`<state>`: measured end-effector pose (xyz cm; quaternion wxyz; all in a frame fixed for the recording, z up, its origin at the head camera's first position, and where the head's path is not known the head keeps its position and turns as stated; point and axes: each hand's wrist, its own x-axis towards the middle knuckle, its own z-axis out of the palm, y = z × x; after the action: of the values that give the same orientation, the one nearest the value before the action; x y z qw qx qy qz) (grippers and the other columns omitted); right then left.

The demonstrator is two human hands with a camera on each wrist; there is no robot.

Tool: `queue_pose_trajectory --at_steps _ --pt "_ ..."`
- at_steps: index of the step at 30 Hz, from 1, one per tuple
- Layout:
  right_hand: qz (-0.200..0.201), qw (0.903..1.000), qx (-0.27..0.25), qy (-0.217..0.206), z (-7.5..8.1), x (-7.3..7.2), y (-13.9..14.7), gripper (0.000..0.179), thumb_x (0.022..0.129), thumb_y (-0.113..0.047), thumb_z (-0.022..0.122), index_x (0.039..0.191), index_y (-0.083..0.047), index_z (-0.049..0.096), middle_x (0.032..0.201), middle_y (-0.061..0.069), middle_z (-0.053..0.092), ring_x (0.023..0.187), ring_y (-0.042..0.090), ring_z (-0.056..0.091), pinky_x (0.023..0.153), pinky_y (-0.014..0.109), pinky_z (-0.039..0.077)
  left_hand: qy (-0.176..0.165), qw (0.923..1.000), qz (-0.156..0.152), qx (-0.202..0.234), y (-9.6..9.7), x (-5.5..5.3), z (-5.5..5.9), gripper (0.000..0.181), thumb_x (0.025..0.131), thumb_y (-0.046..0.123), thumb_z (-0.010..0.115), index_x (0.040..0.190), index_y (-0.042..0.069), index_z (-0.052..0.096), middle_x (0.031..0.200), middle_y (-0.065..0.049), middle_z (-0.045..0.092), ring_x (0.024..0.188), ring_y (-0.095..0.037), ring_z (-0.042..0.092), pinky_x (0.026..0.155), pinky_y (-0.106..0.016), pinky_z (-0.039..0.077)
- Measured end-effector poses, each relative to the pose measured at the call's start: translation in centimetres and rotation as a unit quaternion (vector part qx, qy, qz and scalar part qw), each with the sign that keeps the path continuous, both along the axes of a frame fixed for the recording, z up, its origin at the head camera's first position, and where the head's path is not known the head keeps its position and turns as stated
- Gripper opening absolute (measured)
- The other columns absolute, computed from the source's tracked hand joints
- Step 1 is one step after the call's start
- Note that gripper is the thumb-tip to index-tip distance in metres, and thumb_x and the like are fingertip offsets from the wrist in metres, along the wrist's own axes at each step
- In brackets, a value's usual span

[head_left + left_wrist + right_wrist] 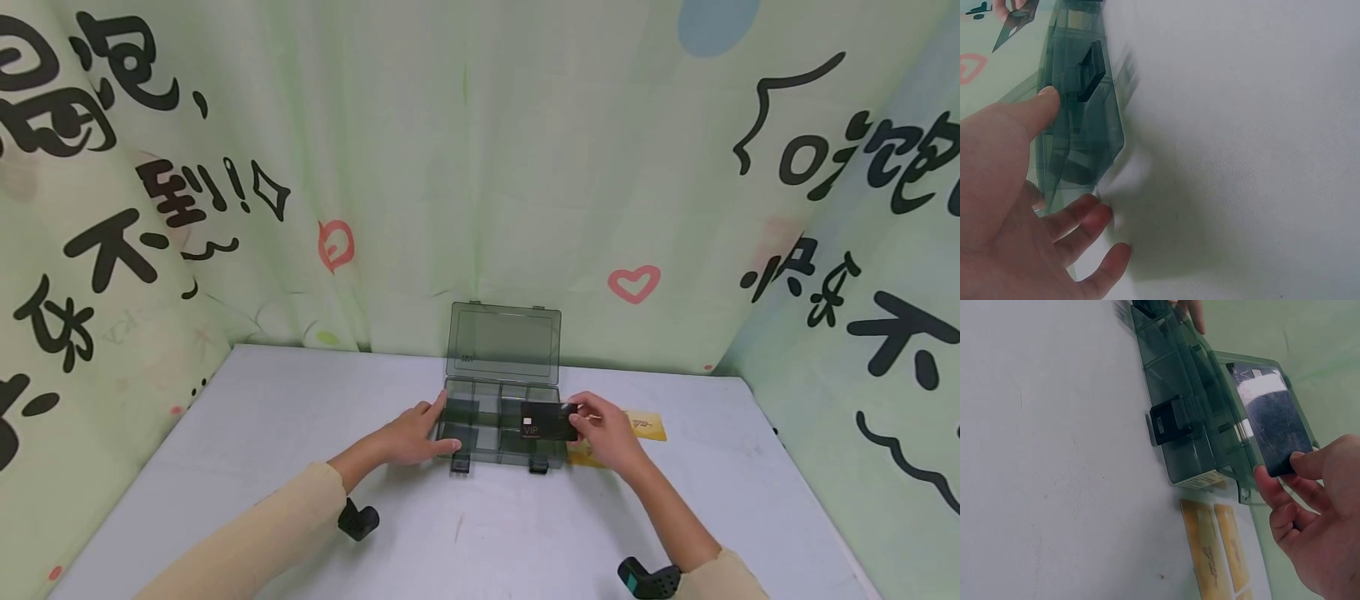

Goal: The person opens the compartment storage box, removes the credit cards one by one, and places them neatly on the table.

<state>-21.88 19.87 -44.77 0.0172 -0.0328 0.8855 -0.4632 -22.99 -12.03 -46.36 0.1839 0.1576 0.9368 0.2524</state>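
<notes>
A translucent grey-green plastic organizer box (487, 432) lies on the table, its lid (504, 340) raised at the back and two dark latches hanging at the front. My right hand (606, 433) pinches a black card (546, 422) marked "VIP" at its right end, between thumb and fingers, above the right-hand compartments. In the right wrist view the card (1272, 425) is tilted. At the box's left end, my left hand (414, 432) rests with thumb and forefinger spread against the rim. Its other fingers (1085, 228) hang loose beside the box. Dark patches show in the left compartments; I cannot tell what they are.
Yellow cards (1209, 559) lie on the white table (480, 533) to the right of the box, partly hidden by my right hand in the head view. A pale green printed curtain (480, 167) stands behind and on both sides.
</notes>
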Motion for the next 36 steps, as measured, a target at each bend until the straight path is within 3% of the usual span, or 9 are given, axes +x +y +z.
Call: queue_pose_trajectory --at_steps 19,25,36 --pt "-0.011 0.9997 0.014 0.018 -0.2 0.2 2.1 0.019 0.098 -0.006 0.054 0.116 -0.005 0.059 0.096 0.016 0.06 0.082 0.021 0.066 0.078 0.038 0.056 -0.002 1.0 0.002 -0.002 0.0 0.1 0.1 0.09 0.093 0.052 0.057 0.157 0.015 0.007 0.151 -0.019 0.035 0.137 -0.035 0.04 0.108 -0.052 0.037" --pt "-0.024 0.9991 0.034 0.004 -0.1 0.2 2.7 0.021 0.098 -0.009 0.054 0.119 -0.006 0.057 0.098 0.015 0.061 0.085 0.024 0.064 0.069 0.028 0.049 0.002 1.0 0.001 -0.004 0.0 0.1 0.1 0.09 0.093 0.052 0.058 0.157 0.014 0.007 0.15 -0.019 0.036 0.135 -0.035 0.042 0.107 -0.052 0.038" --pt "-0.028 0.9991 0.032 0.007 0.0 0.6 4.0 0.021 0.097 -0.006 0.054 0.117 -0.003 0.058 0.096 0.017 0.062 0.078 0.019 0.06 0.062 0.025 0.047 -0.003 1.0 0.003 -0.007 0.0 0.1 0.2 0.09 0.093 0.052 0.057 0.157 0.015 0.007 0.151 -0.019 0.035 0.136 -0.036 0.041 0.107 -0.053 0.037"
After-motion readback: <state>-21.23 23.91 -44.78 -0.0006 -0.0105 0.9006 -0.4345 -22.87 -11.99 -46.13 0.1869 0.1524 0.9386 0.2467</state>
